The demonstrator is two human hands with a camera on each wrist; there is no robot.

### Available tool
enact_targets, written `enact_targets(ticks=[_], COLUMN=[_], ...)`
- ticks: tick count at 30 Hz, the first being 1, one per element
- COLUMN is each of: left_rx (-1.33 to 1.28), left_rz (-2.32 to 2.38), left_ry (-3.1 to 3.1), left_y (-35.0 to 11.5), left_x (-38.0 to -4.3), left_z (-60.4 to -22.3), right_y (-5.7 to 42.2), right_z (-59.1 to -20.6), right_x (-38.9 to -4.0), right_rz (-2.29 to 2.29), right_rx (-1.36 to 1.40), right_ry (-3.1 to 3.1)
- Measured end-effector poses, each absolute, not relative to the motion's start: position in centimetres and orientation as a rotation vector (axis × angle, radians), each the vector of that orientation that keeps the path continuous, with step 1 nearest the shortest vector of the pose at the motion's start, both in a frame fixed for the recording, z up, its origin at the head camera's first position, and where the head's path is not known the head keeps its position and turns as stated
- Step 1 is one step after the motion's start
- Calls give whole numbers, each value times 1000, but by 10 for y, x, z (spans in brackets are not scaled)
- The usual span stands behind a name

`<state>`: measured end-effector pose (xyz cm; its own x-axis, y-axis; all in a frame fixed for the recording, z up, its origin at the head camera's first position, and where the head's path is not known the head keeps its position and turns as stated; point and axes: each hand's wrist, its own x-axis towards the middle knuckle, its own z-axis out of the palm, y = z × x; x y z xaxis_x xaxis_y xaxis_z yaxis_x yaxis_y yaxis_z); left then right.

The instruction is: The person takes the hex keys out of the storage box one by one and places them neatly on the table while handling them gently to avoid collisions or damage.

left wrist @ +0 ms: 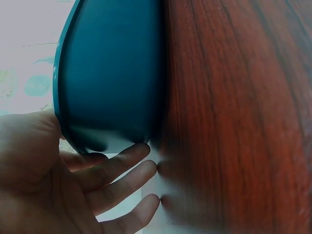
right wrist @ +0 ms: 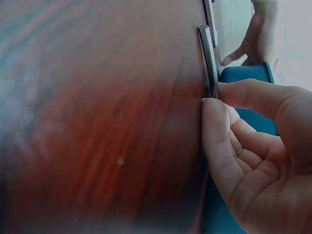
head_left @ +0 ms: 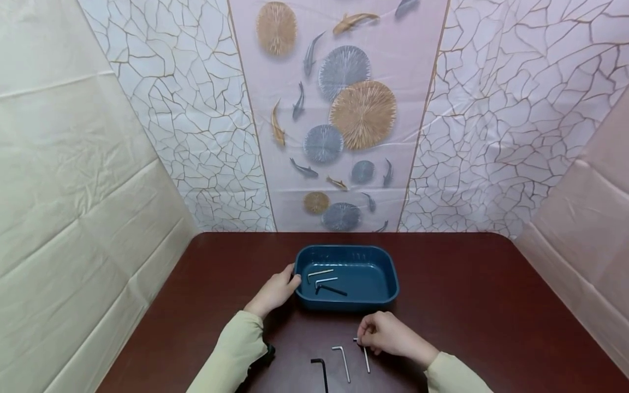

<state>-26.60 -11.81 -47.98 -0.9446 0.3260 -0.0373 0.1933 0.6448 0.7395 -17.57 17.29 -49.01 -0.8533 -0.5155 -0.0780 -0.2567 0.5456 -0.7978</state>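
At the left end of a blue tray, my left hand holds the rim, thumb over the edge and fingers against the outer wall. My right hand pinches a silver hex key between thumb and index finger near its bent end, low at the table in front of the tray. To its left lie another silver hex key and a black hex key, partly cut off by the frame. Inside the tray are a brassy hex key, a silver one and a black one.
Everything stands on a dark red-brown wooden table. A patterned cloth hangs behind its far edge, with pale fabric walls on both sides. A dark band sits at my left wrist.
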Motion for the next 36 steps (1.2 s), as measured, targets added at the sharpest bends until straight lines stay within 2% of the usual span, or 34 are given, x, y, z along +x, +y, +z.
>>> enact_targets(ticks=[29,36], left_rx=[375,394], left_rz=[1145,1148], left_ry=[2710,2698], left_y=[-121,-121], left_x=[-275,-274], left_z=[-477,-480], right_y=[168,170], right_z=[-483,-460], right_x=[-183,-184], right_rz=[-1233,-1193], right_rx=[-553,-622], right_ry=[2421,2385])
